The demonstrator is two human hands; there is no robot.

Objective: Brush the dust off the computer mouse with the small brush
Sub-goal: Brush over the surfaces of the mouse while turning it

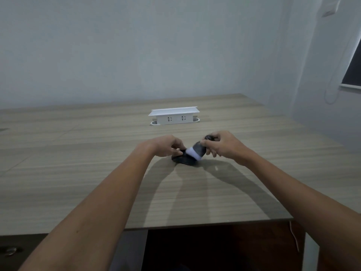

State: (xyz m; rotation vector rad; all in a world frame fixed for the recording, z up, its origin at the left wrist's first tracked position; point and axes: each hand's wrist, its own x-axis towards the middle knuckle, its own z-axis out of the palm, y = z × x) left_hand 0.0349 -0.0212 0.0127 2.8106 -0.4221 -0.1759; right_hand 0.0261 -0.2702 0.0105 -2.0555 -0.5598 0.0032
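Wood-grain desk [78, 173], plain grey walls [117, 45], white socket box [173, 116], dark window [353, 69], dim light.

A wood-grain desk [78, 173] fills the lower half of the view, its near edge running across at six o'clock with dark space beneath it. At twelve o'clock on the desk stands a white pop-up socket box [173, 115], lid raised, two outlets facing the camera. Behind it is a plain pale wall [136, 45]. At one o'clock, high on the side wall, sits a white switch plate [330, 8]. At three o'clock a dark window [354, 69] shows, with a thin cord [332, 89] hanging in a loop beside it.
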